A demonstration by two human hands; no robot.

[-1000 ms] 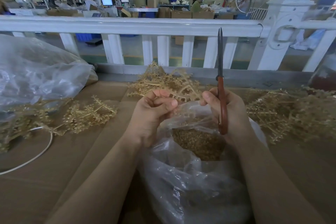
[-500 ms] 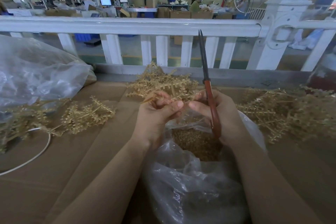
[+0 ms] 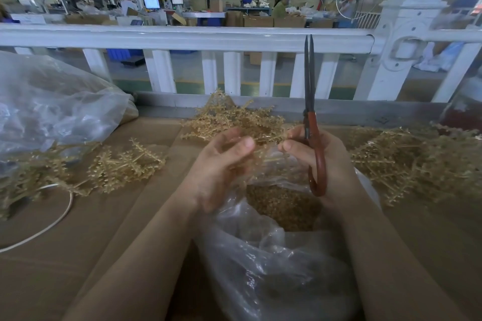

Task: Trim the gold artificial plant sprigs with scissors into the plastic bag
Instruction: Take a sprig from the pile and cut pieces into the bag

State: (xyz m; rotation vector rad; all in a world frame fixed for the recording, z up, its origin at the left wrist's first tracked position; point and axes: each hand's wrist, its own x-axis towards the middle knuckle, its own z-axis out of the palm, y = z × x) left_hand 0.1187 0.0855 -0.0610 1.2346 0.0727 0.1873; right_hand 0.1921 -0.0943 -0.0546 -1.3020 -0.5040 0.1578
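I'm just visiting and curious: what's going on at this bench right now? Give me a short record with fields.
Activity: trimming gold sprigs over a bag
Right hand: grips the red-handled scissors, blades nearly closed and pointing up
Left hand: blurred, fingers loosely curled; whether it holds a sprig cannot be told
Plastic bag: clear, open below both hands, gold trimmings inside
Sprig piles: left, behind the hands, right
Surface: brown cardboard
Backdrop: white railing
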